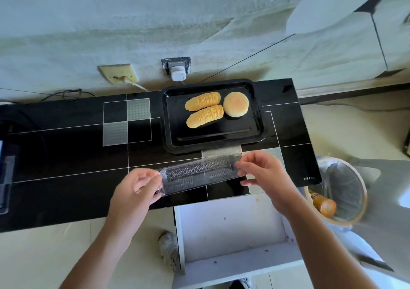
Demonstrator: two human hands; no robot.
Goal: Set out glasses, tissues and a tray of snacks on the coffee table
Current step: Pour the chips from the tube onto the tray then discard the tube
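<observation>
Nearest us, two bare forearms reach up and away from the camera, and between them hangs a clear plastic sleeve, the sort crisps come stacked in, and it looks empty. The left hand pinches its near-left end, fingers curled round the rim; the right hand grips the far-right end the same way. So the sleeve's long axis runs left to right, tilted a little up toward the right, held just above the front edge of the glossy black table.

Off to the right, beside the table, sits a bin with a liner and an orange packet inside. It's closer to the right hand, so my guess is the sleeve goes that way next.

Beyond the sleeve lies the black tray, near the wall. On it are two rows of crisps side by side and a round bun touching their right ends. No glasses or tissues in view.
</observation>
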